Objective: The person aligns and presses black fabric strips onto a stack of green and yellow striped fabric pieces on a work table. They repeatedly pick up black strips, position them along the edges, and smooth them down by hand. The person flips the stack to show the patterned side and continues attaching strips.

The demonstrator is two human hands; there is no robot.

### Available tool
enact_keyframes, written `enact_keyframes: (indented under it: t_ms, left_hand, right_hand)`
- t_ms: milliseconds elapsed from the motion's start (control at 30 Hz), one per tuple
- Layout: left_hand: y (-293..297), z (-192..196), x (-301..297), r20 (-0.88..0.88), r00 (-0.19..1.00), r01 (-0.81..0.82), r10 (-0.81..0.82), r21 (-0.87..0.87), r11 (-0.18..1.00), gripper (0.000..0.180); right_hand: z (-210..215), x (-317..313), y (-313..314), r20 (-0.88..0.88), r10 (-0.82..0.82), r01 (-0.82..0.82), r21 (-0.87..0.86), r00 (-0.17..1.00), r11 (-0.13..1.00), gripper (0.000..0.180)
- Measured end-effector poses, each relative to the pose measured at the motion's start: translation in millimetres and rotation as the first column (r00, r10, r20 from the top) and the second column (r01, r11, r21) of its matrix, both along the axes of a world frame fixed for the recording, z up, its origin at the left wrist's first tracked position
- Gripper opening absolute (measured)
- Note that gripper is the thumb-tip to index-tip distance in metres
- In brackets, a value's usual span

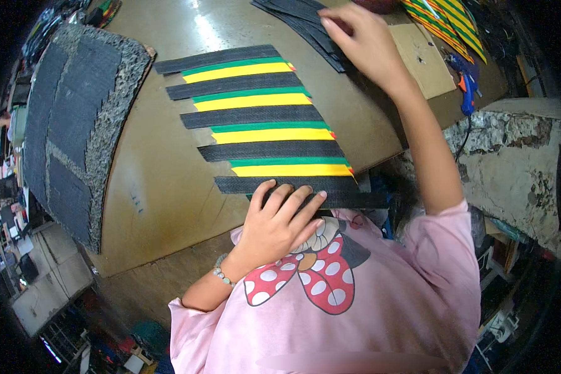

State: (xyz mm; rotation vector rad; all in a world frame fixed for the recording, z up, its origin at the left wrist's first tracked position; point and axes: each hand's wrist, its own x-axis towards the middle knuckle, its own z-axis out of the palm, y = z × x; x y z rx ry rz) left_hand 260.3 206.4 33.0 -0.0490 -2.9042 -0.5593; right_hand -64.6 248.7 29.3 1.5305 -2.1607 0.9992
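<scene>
in the head view, your left hand (273, 221) lies spread on the nearest black strip (232, 185), probably steadying the striped row (268, 134) just beyond it, while your right hand (363, 42) curls beside loose black strips (302, 30), gripping one or not, i cannot tell.

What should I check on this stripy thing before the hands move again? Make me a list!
1. Left hand steadying the near black strips: ok, its fingers rest there.
2. Colours taking turns: ok, black, green, then yellow repeats down the table.
3. More black strips close by: ok, a pile lies by the right hand.
4. Right hand gripping a strip: cannot tell, its fingertips are unclear.
5. Both hands on the stripes: not ok, only the left is.
6. Glue gun cool: cannot tell; it lies apart, at the right.
</scene>
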Motion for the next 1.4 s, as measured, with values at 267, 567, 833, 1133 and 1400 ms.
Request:
enact_keyframes:
  t_ms: [267, 567, 833, 1133, 1400]
  left_hand:
    - [-24, 21, 13, -0.120, 0.982, -0.113, 0.147, 0.250, 0.962, 0.033]
    - [-96, 14, -146, -0.371, 0.928, -0.003, 0.048, 0.121, 0.993, 0.040]
    - [-120, -35, -210, -0.309, 0.950, -0.111, 0.046, -0.196, 0.974, 0.041]
    - [-140, 8, -194, -0.434, 0.896, 0.207, 0.092, 0.593, 0.778, 0.048]
    - [-45, 44, 23, 0.470, 0.868, -0.494, 0.162, 0.853, 0.172, 0.012]
  right_hand:
    - [-10, -60, -80, 0.276, -0.105, 0.002, 0.351, 0.955, 0.936, 0.043]
    - [-35, -98, -75, 0.454, -0.003, -0.132, 0.265, 0.891, 0.955, 0.036]
    - [41, -58, -3, 0.779, 0.284, 0.194, -0.456, 0.559, 0.869, 0.019]
    - [124, 76, 100, 0.713, 0.065, 0.175, -0.258, 0.698, 0.950, 0.022]
    - [79, 156, 75, 0.961, -0.155, -0.556, 0.260, 0.229, 0.790, 0.016]
